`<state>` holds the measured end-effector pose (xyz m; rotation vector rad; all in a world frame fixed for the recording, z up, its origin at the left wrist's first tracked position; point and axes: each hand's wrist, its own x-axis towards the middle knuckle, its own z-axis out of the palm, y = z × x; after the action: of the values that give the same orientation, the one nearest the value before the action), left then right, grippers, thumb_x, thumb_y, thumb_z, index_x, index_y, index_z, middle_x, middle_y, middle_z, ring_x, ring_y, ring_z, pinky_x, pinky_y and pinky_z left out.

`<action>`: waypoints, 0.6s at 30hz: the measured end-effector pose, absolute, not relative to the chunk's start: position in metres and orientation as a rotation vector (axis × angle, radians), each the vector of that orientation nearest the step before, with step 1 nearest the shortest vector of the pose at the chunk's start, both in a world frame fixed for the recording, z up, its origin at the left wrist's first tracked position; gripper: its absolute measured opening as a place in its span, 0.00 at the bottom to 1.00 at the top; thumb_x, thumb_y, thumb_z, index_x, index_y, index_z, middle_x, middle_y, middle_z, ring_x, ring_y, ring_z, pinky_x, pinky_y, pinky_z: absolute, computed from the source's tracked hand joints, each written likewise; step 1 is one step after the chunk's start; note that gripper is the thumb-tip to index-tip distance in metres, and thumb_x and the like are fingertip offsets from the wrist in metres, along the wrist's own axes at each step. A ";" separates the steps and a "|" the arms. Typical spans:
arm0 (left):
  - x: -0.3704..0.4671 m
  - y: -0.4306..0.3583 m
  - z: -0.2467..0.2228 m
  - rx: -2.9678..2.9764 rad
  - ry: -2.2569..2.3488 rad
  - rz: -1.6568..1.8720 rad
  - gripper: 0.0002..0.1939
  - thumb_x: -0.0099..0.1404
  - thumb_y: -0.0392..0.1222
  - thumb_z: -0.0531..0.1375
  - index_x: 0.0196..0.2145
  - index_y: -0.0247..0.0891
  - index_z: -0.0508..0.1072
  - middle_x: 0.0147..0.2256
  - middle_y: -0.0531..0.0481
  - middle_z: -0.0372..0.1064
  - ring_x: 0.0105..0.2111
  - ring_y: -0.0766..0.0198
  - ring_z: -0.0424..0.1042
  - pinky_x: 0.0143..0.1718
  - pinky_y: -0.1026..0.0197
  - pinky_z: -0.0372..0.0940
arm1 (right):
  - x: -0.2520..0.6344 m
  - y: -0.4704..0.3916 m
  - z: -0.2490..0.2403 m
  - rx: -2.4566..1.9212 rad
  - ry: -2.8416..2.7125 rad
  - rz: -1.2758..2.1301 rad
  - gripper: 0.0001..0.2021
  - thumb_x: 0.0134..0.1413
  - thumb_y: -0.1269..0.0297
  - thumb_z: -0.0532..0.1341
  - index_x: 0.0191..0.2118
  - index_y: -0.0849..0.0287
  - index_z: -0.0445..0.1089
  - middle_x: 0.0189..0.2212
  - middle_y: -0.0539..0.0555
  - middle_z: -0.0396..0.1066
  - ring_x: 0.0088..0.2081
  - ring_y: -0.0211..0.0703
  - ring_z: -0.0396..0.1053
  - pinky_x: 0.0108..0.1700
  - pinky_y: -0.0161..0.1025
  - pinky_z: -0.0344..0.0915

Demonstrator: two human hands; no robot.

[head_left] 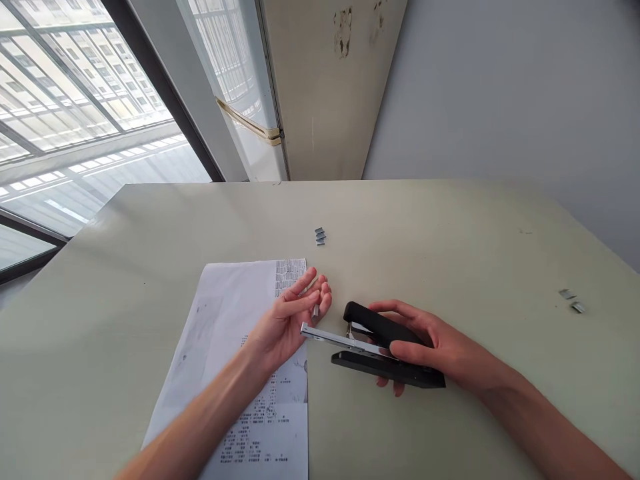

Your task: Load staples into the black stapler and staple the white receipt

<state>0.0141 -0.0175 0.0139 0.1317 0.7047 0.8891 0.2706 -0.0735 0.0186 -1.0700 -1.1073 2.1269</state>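
Observation:
A black stapler [387, 353] is held in my right hand [425, 337], its top cover raised and its metal magazine sticking out to the left. My left hand [293, 313] is palm up just beyond the magazine's tip, with a small strip of staples [315, 311] held in its curled fingers. Under my left hand and forearm lies a printed sheet of paper [225, 300] on the table.
Several small staple strips [320, 236] lie on the table [425, 240] beyond my left hand. Two more pieces [577, 307] rest at the far right. Behind the table are a window, a door with a handle [250, 123] and a wall.

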 end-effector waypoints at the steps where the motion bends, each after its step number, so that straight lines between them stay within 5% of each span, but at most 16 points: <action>1: 0.013 -0.016 0.015 0.117 0.703 0.905 0.15 0.64 0.20 0.61 0.43 0.35 0.76 0.40 0.49 0.74 0.38 0.71 0.79 0.49 0.69 0.75 | 0.271 -0.074 0.018 -1.079 -1.103 2.102 0.29 0.62 0.50 0.69 0.64 0.51 0.64 0.52 0.58 0.74 0.40 0.51 0.82 0.40 0.48 0.81; 6: 0.009 -0.012 0.020 0.121 0.671 0.918 0.03 0.67 0.30 0.63 0.38 0.34 0.73 0.36 0.49 0.69 0.33 0.70 0.73 0.38 0.69 0.75 | 0.270 -0.076 0.018 -1.176 -1.061 1.887 0.30 0.60 0.48 0.70 0.63 0.50 0.65 0.51 0.60 0.75 0.40 0.54 0.82 0.40 0.51 0.80; 10: 0.008 -0.015 0.022 0.284 0.749 0.929 0.04 0.67 0.36 0.64 0.34 0.36 0.72 0.25 0.58 0.51 0.20 0.74 0.53 0.19 0.72 0.57 | 0.267 -0.078 0.021 -1.289 -1.033 1.638 0.27 0.61 0.48 0.69 0.62 0.48 0.66 0.52 0.59 0.76 0.40 0.54 0.82 0.43 0.54 0.80; 13: 0.009 -0.023 0.024 0.707 0.949 0.922 0.09 0.72 0.45 0.61 0.45 0.38 0.76 0.24 0.61 0.43 0.20 0.71 0.43 0.18 0.69 0.45 | 0.264 -0.077 0.022 -1.333 -1.061 1.519 0.25 0.62 0.49 0.68 0.60 0.47 0.66 0.53 0.57 0.76 0.42 0.53 0.82 0.46 0.54 0.80; 18: 0.014 -0.036 0.022 1.424 1.148 0.941 0.26 0.74 0.46 0.60 0.67 0.43 0.67 0.21 0.62 0.46 0.22 0.67 0.46 0.23 0.64 0.48 | 0.259 -0.075 0.021 -1.413 -1.114 1.415 0.25 0.62 0.48 0.68 0.60 0.49 0.67 0.51 0.57 0.77 0.40 0.51 0.81 0.47 0.54 0.80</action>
<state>0.0138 -0.0360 0.0217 1.4241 1.1484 0.9407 0.2592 -0.0752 0.0207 -1.4126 -1.1145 1.4148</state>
